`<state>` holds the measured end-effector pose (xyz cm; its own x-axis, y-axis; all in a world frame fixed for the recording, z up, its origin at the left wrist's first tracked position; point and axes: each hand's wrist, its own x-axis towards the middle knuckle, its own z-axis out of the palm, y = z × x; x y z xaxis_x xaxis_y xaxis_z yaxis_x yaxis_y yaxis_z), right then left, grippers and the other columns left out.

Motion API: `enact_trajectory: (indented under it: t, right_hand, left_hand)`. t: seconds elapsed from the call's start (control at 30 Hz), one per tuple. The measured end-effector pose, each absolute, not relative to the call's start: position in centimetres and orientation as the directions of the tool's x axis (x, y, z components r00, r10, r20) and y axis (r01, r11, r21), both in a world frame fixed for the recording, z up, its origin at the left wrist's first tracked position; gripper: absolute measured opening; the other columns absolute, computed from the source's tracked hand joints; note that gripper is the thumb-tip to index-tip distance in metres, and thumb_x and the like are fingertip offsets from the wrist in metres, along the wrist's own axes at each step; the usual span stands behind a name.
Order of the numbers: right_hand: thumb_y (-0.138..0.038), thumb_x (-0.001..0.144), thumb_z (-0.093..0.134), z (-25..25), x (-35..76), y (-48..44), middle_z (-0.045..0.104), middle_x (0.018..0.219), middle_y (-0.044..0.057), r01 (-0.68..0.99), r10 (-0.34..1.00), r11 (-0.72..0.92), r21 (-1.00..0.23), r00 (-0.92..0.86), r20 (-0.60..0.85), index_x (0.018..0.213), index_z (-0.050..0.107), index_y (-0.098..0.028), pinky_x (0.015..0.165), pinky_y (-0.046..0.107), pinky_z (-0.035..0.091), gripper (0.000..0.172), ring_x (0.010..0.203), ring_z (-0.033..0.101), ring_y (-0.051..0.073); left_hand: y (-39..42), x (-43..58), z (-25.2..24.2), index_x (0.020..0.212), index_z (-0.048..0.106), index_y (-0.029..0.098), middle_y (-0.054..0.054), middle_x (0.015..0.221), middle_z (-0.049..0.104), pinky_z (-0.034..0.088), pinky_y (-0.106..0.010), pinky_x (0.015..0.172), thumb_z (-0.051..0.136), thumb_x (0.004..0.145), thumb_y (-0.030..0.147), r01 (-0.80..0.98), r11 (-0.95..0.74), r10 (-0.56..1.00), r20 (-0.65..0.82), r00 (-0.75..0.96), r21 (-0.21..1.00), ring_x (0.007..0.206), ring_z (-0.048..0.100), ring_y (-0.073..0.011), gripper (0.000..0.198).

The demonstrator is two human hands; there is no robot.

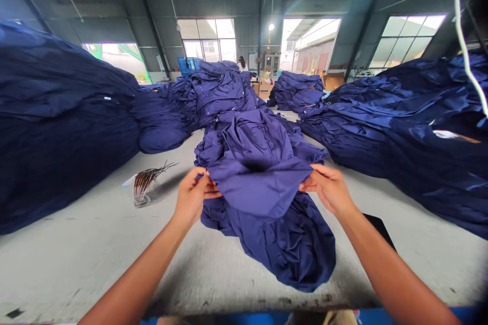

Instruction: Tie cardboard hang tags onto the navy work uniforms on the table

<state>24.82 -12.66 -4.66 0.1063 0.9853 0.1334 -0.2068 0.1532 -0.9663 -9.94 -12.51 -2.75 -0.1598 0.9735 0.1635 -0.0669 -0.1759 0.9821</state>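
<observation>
- Your left hand [194, 195] has its grip closed on the left edge of the navy garment [259, 188], the cloth pinched between thumb and fingers.
- Your right hand [328, 188] does the same on the right edge, its grip shut on the fabric with the fingers curled under.
- The navy garment hangs spread between your two hands, just above the grey bench [76, 244]. Its lower part lies crumpled on the bench right in front of you, and its far side runs into the middle heap of garments [247, 132].
- In my judgement, a flat spread needs both pinches level and on matching points of the edge. The top fold looks slack in the middle, so an even outward pull should take that out.
- The lower cloth is bunched under the spread part. Lifting enough to free it is likely better than dragging it across the bench.
- The heap touches the piece you hold, so check that you have one layer only in each grip.
- A bundle of thin dark strands [147, 185] stands near your left hand, apart from the cloth. A dark flat object [381, 228] lies just beside your right forearm. Keep loose fabric off both.
- Large navy piles rise on the left [57, 127] and on the right [400, 127], well apart from your hands.
</observation>
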Motion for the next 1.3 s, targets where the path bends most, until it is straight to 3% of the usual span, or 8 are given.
enact_trajectory:
  t: [0.2,0.37,0.47,0.53,0.7,0.83,0.97,1.3]
  right_hand:
    - [-0.057,0.072,0.08,-0.4,24.5,-4.6,0.045,0.052,-0.005,-0.101,0.907,0.343,-0.934,0.294,0.301,0.067,0.053,-0.025,0.049,0.03,0.045,0.042,0.046,0.048,0.013]
    - [-0.056,0.087,0.061,0.6,24.0,4.1,0.05,0.052,-0.001,0.392,0.821,0.259,-0.883,0.391,0.415,0.067,0.053,-0.025,0.059,0.032,0.046,0.038,0.06,0.057,0.021]
    - [-0.037,0.083,0.066,0.6,23.3,6.2,0.07,0.08,0.008,0.621,0.865,0.006,-0.784,0.39,0.315,0.083,0.066,-0.021,0.08,0.036,0.052,0.016,0.087,0.069,0.028]
    - [-0.029,0.085,0.063,0.9,22.2,5.7,0.072,0.11,0.014,0.687,0.84,-0.034,-0.726,0.414,0.352,0.11,0.069,-0.018,0.091,0.041,0.053,0.028,0.103,0.07,0.031]
    - [-0.041,0.103,0.044,1.8,17.3,2.9,0.052,0.153,0.015,0.842,0.686,0.446,-0.304,-0.104,0.72,0.147,0.056,-0.021,0.122,0.048,0.031,0.05,0.147,0.042,0.033]
    - [-0.061,0.103,0.037,1.2,15.3,5.4,0.036,0.168,0.009,0.898,0.796,0.401,-0.18,-0.246,0.553,0.159,0.044,-0.024,0.129,0.055,0.014,0.068,0.159,0.019,0.036]
    - [-0.063,0.105,0.02,-0.5,16.2,10.1,0.03,0.171,0.005,0.941,0.93,0.23,-0.247,-0.138,0.342,0.165,0.032,-0.022,0.13,0.055,0.011,0.073,0.161,0.014,0.035]
    - [-0.073,0.101,0.005,-3.3,16.8,14.8,0.027,0.172,0.004,0.854,0.988,0.14,-0.502,-0.153,0.015,0.166,0.027,-0.022,0.131,0.05,0.013,0.086,0.16,0.024,0.029]
  left_hand:
    - [-3.9,-8.0,2.2,0.096,0.049,0.027,0.003,0.079,0.07,0.062,-0.037,0.085,0.074,0.083,0.052,-0.188,-0.467,0.876,0.423,-0.232,0.864,0.081,0.075,-0.0165,0.038]
    - [3.1,-5.9,2.6,0.141,0.047,0.03,-0.013,0.152,0.056,0.039,-0.051,0.12,0.064,0.09,0.062,0.363,-0.67,0.717,0.692,0.086,0.648,0.147,0.049,-0.0285,0.063]
    - [5.8,-5.5,2.4,0.151,0.048,0.033,-0.007,0.169,0.036,0.015,-0.066,0.126,0.057,0.091,0.068,0.74,-0.547,0.809,0.476,0.346,0.391,0.159,0.023,-0.0394,0.07]
    - [7.1,-5.2,2.5,0.151,0.051,0.035,-0.004,0.17,0.034,0.008,-0.074,0.123,0.046,0.095,0.072,0.87,-0.396,0.905,0.285,0.315,0.295,0.159,0.018,-0.0439,0.068]
    - [8.8,-2.7,2.8,0.146,0.055,0.021,-0.017,0.157,0.052,0.006,-0.071,0.124,0.025,0.099,0.072,0.96,-0.218,0.959,0.224,0.176,0.176,0.158,0.022,-0.0427,0.075]
    - [9.7,-1.1,2.4,0.151,0.043,0.008,-0.028,0.148,0.057,0.026,-0.056,0.124,0.024,0.099,0.071,0.951,-0.201,0.949,0.289,0.129,0.235,0.152,0.037,-0.0402,0.084]
    - [11.4,-2.4,1.2,0.159,0.036,0.023,-0.022,0.153,0.053,0.042,-0.053,0.113,0.031,0.096,0.076,0.932,-0.173,0.959,0.27,0.086,0.32,0.139,0.054,-0.0407,0.083]
    - [15.4,-4.6,-0.7,0.159,0.043,0.032,-0.017,0.163,0.042,0.032,-0.062,0.119,0.013,0.084,0.091,0.938,-0.017,0.999,0.051,-0.001,0.346,0.151,0.037,-0.0432,0.1]
